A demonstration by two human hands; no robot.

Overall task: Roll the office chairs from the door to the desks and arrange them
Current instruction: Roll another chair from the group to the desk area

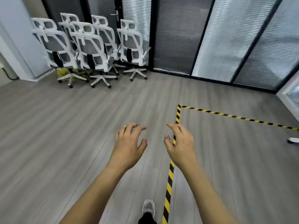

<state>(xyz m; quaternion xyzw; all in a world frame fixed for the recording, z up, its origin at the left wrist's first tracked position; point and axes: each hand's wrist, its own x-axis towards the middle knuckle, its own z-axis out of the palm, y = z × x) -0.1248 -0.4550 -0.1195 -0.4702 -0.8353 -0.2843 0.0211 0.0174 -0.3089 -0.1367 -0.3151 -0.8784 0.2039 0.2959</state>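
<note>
Several white-framed office chairs with grey mesh backs stand bunched at the far left, backs toward me, in front of a dark door. The nearest are one chair on the left, one in the middle and one on the right. My left hand and my right hand are stretched out in front of me over the bare floor, fingers loosely spread, holding nothing. Both hands are well short of the chairs.
Grey wood-look floor stretches between me and the chairs. Yellow-black hazard tape marks a corner on the floor at the right. A glass wall with blinds runs along the back. My shoe shows below. A white caster base pokes in at the right edge.
</note>
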